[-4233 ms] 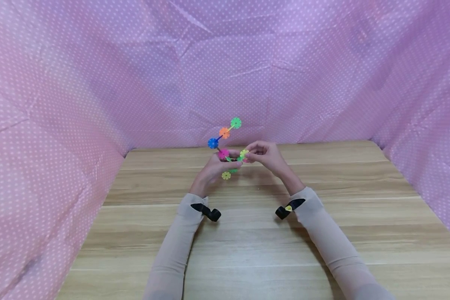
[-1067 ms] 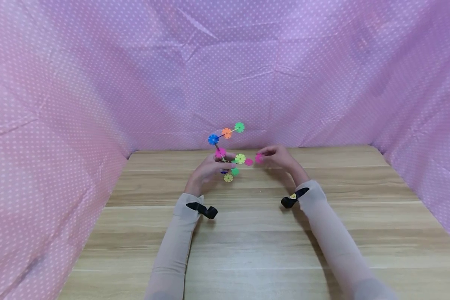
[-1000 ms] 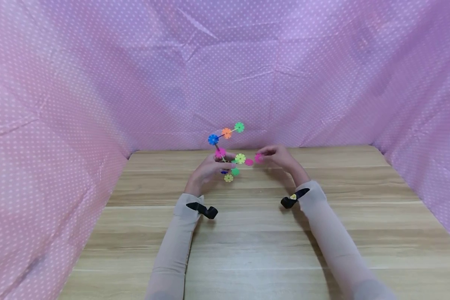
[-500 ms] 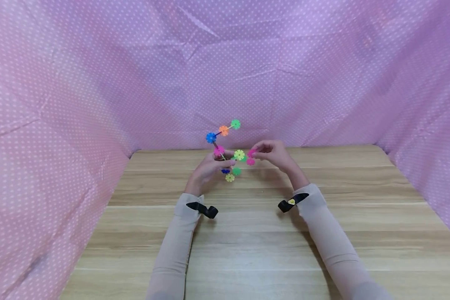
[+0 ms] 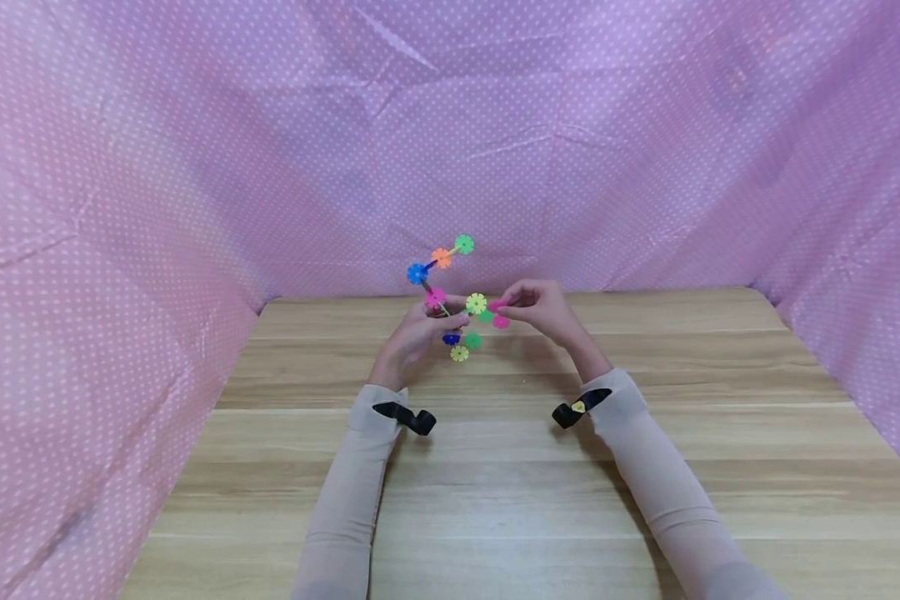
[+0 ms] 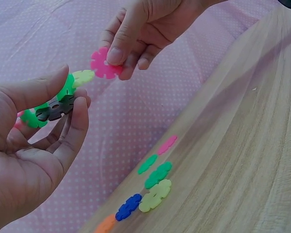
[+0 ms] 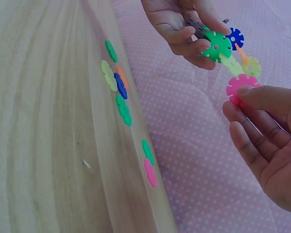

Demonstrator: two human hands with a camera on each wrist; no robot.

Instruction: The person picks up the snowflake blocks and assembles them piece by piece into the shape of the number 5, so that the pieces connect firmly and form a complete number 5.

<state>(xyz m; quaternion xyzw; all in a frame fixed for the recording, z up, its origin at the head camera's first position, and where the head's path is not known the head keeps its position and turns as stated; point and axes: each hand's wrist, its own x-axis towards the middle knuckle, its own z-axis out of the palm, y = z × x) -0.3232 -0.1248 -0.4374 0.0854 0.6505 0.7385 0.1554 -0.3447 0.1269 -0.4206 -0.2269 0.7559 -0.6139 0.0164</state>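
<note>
In the head view my left hand (image 5: pixel 414 335) grips a curved chain of notched plastic snowflake discs, held over the table. Its far arm runs through a pink disc (image 5: pixel 435 297), a blue disc (image 5: pixel 417 273) and an orange disc (image 5: pixel 441 257) to a green disc (image 5: pixel 463 244). A dark brown disc (image 6: pixel 55 109) lies between my left thumb and fingers, with a green disc (image 7: pixel 217 47) and a yellow disc (image 6: pixel 83 76) beyond it. My right hand (image 5: pixel 546 315) pinches a loose-looking pink disc (image 6: pixel 102 65) between thumb and fingers, its edge right at the yellow disc's end.
Several loose discs lie flat near the far edge of the wooden table (image 5: pixel 495 467): pink (image 7: pixel 150 172), two green, yellow (image 6: pixel 156 196), blue (image 6: pixel 128 207) and orange (image 6: pixel 106 224). Pink dotted cloth (image 5: pixel 450 125) hangs behind and at both sides.
My right hand leaves the yellow end disc, picks up a pink disc near the table, then carries it left to that yellow disc. The chain shifts slightly up and left.
</note>
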